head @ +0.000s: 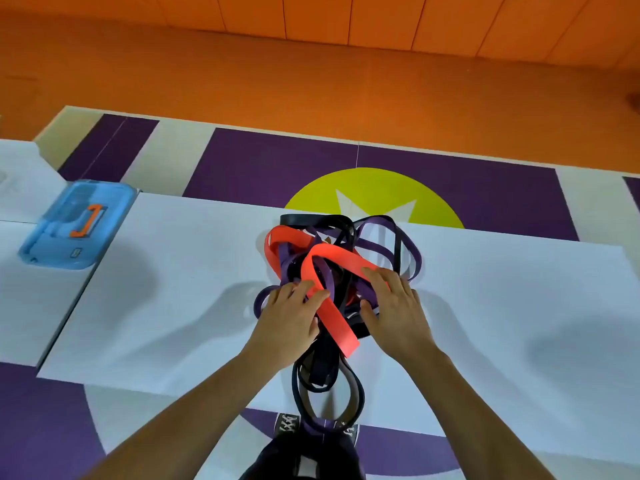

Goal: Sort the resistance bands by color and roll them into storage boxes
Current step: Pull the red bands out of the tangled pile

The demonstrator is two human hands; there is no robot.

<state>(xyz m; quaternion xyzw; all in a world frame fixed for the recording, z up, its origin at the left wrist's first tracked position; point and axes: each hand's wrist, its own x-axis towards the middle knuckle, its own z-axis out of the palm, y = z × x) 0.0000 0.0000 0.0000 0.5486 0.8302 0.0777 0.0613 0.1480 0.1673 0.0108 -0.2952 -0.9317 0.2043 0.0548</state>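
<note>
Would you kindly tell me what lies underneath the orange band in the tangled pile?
Beneath the orange band, purple bands and black bands cross on the white surface. Both the left hand and right hand rest on top. How those strands run under it is hidden.

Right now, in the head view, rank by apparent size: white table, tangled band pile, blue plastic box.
1. White rectangular table
2. Tangled pile of orange, purple and black rubber bands
3. Translucent blue plastic storage box, though it sits farther off, so true size is unsure.
</note>
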